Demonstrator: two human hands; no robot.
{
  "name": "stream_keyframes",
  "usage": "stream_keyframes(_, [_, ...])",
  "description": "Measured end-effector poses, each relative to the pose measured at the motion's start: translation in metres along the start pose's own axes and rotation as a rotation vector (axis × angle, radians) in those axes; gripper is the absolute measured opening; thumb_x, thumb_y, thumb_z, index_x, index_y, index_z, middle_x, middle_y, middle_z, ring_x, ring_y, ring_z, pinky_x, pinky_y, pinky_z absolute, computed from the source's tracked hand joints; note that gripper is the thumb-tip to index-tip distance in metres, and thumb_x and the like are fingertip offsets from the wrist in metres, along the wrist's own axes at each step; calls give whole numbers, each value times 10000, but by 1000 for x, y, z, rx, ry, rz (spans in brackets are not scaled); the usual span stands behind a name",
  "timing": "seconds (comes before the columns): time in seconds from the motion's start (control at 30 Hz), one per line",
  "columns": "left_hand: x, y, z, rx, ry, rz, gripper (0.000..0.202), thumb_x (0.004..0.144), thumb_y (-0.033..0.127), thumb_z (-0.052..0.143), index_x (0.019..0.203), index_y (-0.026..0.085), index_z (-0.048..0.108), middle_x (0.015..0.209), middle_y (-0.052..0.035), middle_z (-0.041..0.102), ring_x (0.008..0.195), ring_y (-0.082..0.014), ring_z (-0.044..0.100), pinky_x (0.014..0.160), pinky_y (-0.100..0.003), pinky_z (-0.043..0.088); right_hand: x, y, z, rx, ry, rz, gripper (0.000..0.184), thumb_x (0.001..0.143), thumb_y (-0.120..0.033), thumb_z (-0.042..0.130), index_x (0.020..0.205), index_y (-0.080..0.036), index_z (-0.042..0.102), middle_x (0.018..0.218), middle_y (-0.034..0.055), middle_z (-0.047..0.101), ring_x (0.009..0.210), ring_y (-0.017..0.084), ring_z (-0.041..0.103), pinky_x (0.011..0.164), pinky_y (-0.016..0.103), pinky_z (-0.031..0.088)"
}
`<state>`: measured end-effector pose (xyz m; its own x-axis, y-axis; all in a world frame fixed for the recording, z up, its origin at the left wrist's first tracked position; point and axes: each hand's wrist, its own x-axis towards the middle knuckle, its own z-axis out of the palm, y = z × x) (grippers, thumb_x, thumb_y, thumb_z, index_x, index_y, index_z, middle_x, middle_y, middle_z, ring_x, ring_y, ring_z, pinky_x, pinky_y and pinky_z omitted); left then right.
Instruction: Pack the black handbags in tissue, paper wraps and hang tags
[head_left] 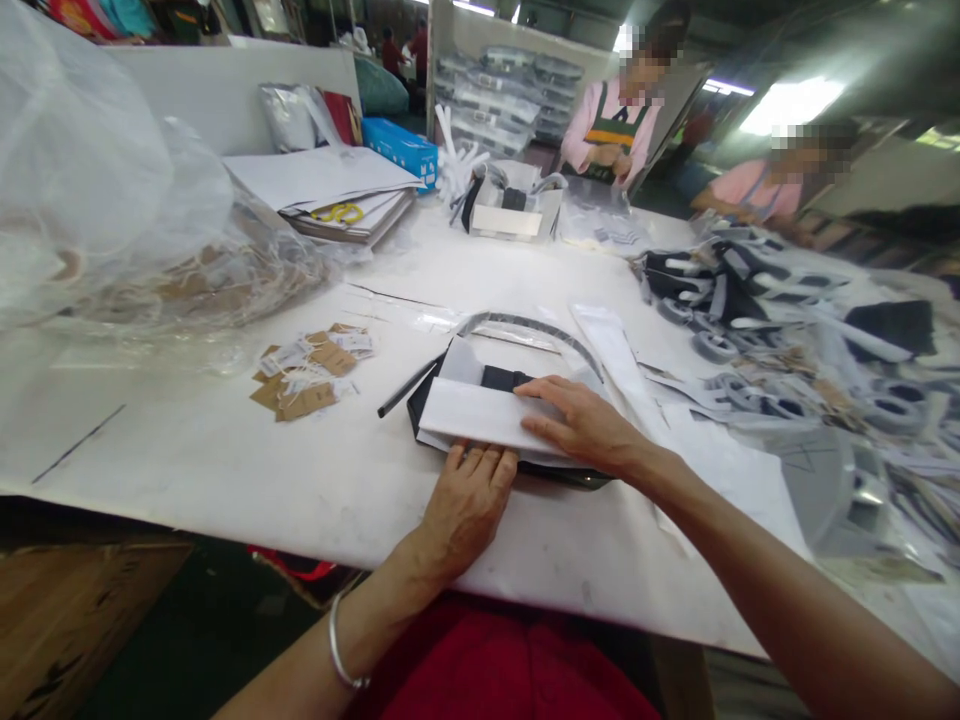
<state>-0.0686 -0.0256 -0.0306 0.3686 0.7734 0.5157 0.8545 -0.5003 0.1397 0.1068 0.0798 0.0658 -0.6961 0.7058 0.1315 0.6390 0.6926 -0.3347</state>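
A dark bag (589, 478) lies on the table in front of me, its grey curved strap (536, 322) arching behind it. Across it rests a folded white sheet (465, 408), with a dark band (501, 379) showing just behind. My right hand (577, 420) is open on the sheet's right part, its fingers spread. At the front edge, my left hand (472, 500) reaches in with fingers stretched side by side; their tips are partly hidden at the sheet's lower edge, and its thumb is out of sight.
Brown and white hang tags (311, 370) lie left of the bag. Clear plastic bags (150, 230) heap farther left. White sheets (322, 175), yellow-handled scissors (337, 213) and a blue box (401, 150) stand behind. Grey-black straps and parts (750, 290) crowd the right. Two people work across the table.
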Motion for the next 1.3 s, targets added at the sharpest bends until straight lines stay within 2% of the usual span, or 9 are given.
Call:
stream_keyframes(0.13, [0,-2,1,-30,15,-8,423,910,152,494,1328,95,471,1218,-150,636,1185,-281,549,1053,-492,361,-10,-4,-1,-78,-70,-101,577,852,-453,692,1355,-204,560,1397,153,547,1264,305,529,1053,496,436])
stream_keyframes(0.3, [1,-3,0,-45,28,22,417,917,132,470,1332,89,483,1322,-143,588,1246,-263,506,1115,-485,318,-16,3,3,-148,-65,-65,465,894,-389,647,1306,-177,609,1403,150,550,1257,293,547,1052,471,457])
stream_keyframes(0.5, [-1,-5,-1,-68,12,30,415,912,121,463,1325,104,508,1345,-138,578,1260,-264,495,1103,-500,349,-17,-5,10,-210,-70,-138,334,932,-265,588,1257,-208,637,1341,108,614,1280,279,537,1115,525,374])
stream_keyframes(0.73, [0,-9,-6,-144,34,40,396,927,87,424,1305,130,534,1290,-139,599,1258,-232,506,1117,-481,358,-23,-12,17,-200,-34,-34,455,882,-265,658,1329,-220,585,1427,154,524,1262,317,538,1039,528,445])
stream_keyframes(0.93, [-1,-9,-8,-179,77,38,368,922,104,477,1283,120,542,1182,-134,630,1132,-234,563,1043,-455,434,-24,-3,16,-64,16,-152,413,850,-273,709,1252,-220,632,1348,109,605,1241,270,555,1034,466,455])
stream_keyframes(1.03, [-2,-10,-7,-182,65,37,368,923,95,484,1285,133,541,1174,-122,642,1128,-223,572,1037,-436,442,-23,-2,19,-54,-10,-139,382,849,-281,714,1224,-237,659,1333,89,622,1251,273,557,1052,480,443])
stream_keyframes(1.13, [-3,-12,-15,-189,104,74,338,918,69,491,1239,147,565,1121,-99,673,1096,-198,600,1023,-401,452,-22,-4,23,-85,-30,-97,345,868,-291,693,1211,-257,676,1334,75,623,1293,289,523,1102,547,373])
stream_keyframes(1.23, [1,-12,-33,-150,198,108,285,900,64,534,1162,157,598,999,-67,705,981,-178,640,917,-343,497,-22,-6,26,-123,-55,-113,324,892,-263,660,1216,-268,676,1351,68,610,1337,300,474,1136,579,300])
stream_keyframes(1.3, [8,-11,-42,-99,206,119,310,897,94,560,1200,156,584,1052,-79,705,1033,-197,635,916,-344,501,-22,-5,27,-135,-58,-120,319,917,-270,627,1234,-267,663,1360,69,604,1347,306,459,1138,582,290])
